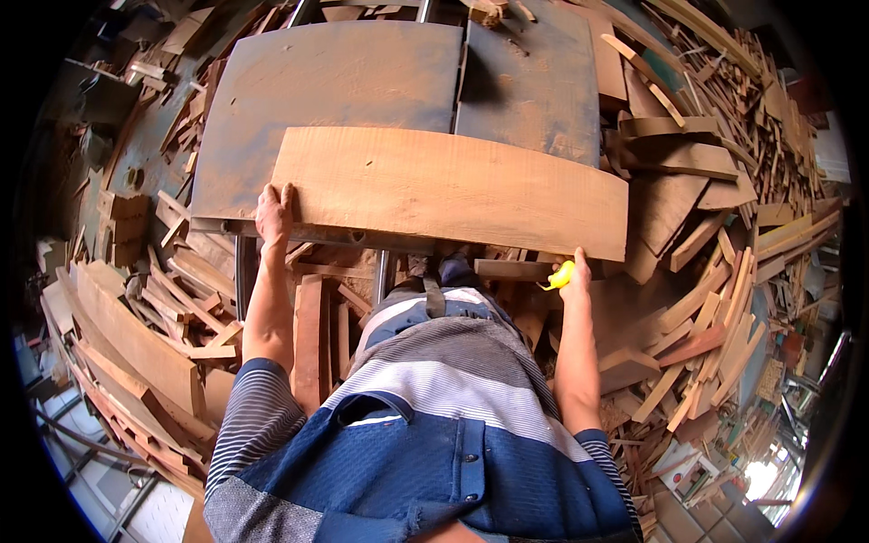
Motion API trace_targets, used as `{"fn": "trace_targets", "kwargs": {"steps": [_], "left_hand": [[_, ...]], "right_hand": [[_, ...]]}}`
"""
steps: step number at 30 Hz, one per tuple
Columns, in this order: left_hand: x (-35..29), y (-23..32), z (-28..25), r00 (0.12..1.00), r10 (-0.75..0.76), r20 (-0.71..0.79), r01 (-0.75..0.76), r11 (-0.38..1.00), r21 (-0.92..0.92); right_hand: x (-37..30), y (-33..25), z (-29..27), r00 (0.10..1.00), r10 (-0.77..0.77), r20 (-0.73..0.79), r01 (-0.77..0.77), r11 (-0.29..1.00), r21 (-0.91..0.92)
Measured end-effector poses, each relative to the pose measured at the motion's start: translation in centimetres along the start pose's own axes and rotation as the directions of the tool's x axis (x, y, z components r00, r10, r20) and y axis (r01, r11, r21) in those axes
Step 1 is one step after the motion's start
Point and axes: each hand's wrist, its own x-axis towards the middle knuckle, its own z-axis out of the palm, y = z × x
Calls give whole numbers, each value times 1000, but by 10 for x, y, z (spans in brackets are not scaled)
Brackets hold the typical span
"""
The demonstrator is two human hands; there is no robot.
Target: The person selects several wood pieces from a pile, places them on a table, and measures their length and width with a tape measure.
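Observation:
A broad plank (444,185) of light brown wood lies crosswise before me, its far edge curved. It rests partly on a grey metal worktable (335,77), and its right end reaches past the table. My left hand (274,213) is closed on the plank's left end, fingers at the edge. At the near right corner, my right hand (577,277) touches the plank's near edge with a fingertip. That same hand holds a small bright yellow object (560,275), whose kind I cannot make out.
Sawdust coats the tabletop, which a dark gap splits into two plates. Curved offcuts (136,348) are heaped at the left. More scrap wood (715,308) piles up at the right, close to the table. Metal rails (384,276) run under the near edge.

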Motion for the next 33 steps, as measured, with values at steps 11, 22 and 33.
{"fn": "trace_targets", "kwargs": {"steps": [11,22,33], "left_hand": [[5,-17,3,999,-31,30,34,995,-98],[25,-71,34,998,26,59,17,770,-638],[11,-35,4,997,73,-2,-58,779,-624]], "right_hand": [[-2,1,4,1000,-1,-21,0,1000,-18],[14,10,-6,999,11,30,-12,999,30],[8,11,0,998,-44,34,43,998,37]]}}
